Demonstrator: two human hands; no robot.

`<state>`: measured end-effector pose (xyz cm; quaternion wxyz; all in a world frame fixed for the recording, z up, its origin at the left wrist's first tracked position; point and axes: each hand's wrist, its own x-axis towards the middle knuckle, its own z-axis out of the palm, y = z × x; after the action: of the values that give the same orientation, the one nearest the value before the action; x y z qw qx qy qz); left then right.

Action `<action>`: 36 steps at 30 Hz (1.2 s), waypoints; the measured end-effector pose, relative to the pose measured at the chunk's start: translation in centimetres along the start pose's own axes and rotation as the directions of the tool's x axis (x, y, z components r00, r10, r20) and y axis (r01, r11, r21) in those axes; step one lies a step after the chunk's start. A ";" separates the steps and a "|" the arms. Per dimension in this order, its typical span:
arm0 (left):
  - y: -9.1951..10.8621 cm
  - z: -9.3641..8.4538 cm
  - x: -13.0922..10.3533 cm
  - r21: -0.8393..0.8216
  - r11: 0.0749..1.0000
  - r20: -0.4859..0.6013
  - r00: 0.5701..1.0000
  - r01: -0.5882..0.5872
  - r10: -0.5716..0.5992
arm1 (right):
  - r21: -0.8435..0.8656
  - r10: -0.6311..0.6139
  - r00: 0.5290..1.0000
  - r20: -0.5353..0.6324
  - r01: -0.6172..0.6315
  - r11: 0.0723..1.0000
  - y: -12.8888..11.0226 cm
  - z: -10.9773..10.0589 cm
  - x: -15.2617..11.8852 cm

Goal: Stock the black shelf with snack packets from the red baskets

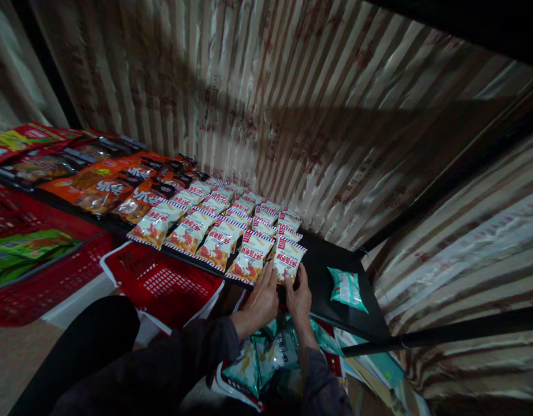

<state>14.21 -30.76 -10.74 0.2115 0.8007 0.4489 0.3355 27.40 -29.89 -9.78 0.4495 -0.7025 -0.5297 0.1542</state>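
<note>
A white snack bag (pixel 289 261) with red lettering and a striped border stands at the right front end of several rows of matching bags (pixel 223 240) on a black shelf (pixel 320 260). At its lower left edge is my left hand (pixel 263 299), fingers close together against the bag. My right hand (pixel 299 296) curls round the lower right edge, so the bag sits between both hands. The bag's lower corners are partly hidden by my fingers. Farther right on the shelf lies a single teal snack bag (pixel 347 288).
Orange snack packs (pixel 108 193) fill the shelf to the left. Below stand red baskets (pixel 162 289), one holding teal bags (pixel 277 352) under my forearms, another green packs (pixel 28 251). A striped curtain (pixel 249 92) hangs behind; a dark post (pixel 461 332) is at right.
</note>
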 end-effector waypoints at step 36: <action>-0.2 -0.1 -0.5 0.046 0.999 0.015 0.999 -0.029 0.029 | 0.030 -0.118 0.993 -0.025 0.119 0.993 1.2 0.1 -0.6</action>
<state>13.84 -31.05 -10.96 0.1914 0.8143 0.4432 0.3222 27.83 -30.37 -10.99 0.4747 -0.6646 -0.5628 0.1274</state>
